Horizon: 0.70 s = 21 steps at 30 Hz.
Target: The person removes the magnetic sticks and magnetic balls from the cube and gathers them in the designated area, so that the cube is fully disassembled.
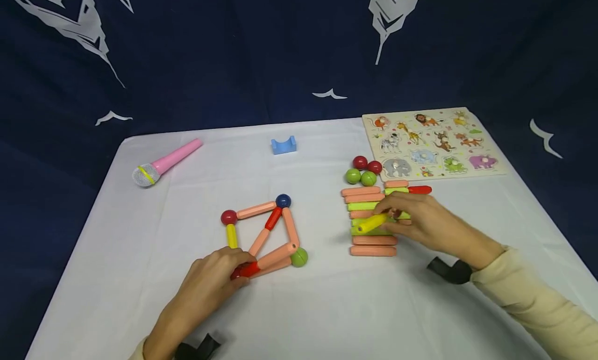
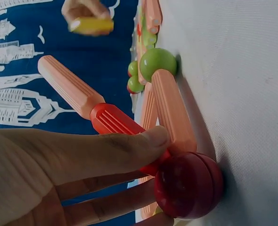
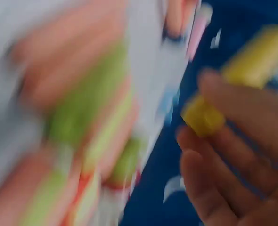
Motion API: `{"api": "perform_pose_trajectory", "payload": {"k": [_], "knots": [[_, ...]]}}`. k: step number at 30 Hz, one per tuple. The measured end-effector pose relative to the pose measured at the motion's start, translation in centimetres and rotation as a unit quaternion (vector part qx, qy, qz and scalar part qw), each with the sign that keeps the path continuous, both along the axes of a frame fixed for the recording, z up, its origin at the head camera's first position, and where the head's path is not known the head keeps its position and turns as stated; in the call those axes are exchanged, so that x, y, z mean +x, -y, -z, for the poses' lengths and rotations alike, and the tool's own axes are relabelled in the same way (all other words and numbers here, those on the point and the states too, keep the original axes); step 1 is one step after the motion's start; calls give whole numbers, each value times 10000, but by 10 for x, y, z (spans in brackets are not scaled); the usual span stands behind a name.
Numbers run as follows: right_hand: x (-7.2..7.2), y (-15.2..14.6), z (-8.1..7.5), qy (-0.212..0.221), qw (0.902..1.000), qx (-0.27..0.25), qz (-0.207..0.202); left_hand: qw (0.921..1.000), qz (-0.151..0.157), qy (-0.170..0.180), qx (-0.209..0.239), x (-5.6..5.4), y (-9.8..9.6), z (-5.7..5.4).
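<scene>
My left hand (image 1: 210, 282) pinches a red stick (image 2: 115, 120) between thumb and fingers, right by a dark red ball (image 2: 188, 186). A peach stick (image 2: 68, 84) extends in line from its far end, raised off the table. Around them lies a frame of sticks joined by balls, with a blue ball (image 1: 283, 201), a green ball (image 1: 299, 257) and another red ball (image 1: 229, 217) at its corners. A yellow stick (image 1: 371, 224) is pinched in my right hand (image 1: 422, 220), above rows of peach and green sticks (image 1: 374, 251). The right wrist view is blurred.
Red balls (image 1: 359, 162) and green balls (image 1: 353, 176) sit behind the stick rows. An animal puzzle board (image 1: 444, 142) lies at the back right. A blue curved block (image 1: 283, 145) stands at the back, and a pink toy microphone (image 1: 168, 161) lies back left.
</scene>
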State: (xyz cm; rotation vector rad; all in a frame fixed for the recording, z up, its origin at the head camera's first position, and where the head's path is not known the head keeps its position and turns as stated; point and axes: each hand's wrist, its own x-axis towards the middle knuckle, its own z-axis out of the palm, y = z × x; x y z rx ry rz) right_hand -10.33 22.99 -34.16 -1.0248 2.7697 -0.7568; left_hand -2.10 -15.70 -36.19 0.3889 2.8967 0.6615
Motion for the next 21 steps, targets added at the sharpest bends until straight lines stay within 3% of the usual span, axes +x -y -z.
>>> {"api": "perform_pose_trajectory", "payload": {"k": [3,6,8,13,18,21], "knots": [[-8,-35,-8,-28,9961,860,176,10000,-1,-49,-17,1,1,0],[-10,-59,-8,364,9817,1800,502,10000,23,-79,-49,2,3,1],[-9,-68,-4,605,9735,2101,668,9999,39,-82,-98,3,4,2],[-3,-74,13,593,9701,2236,732,9998,56,-83,-175,4,6,2],[4,-72,24,-56,9716,2290,600,9997,169,-96,-143,2,5,2],[8,-62,19,-442,9671,2461,461,9995,250,-146,-131,-1,4,2]]}}
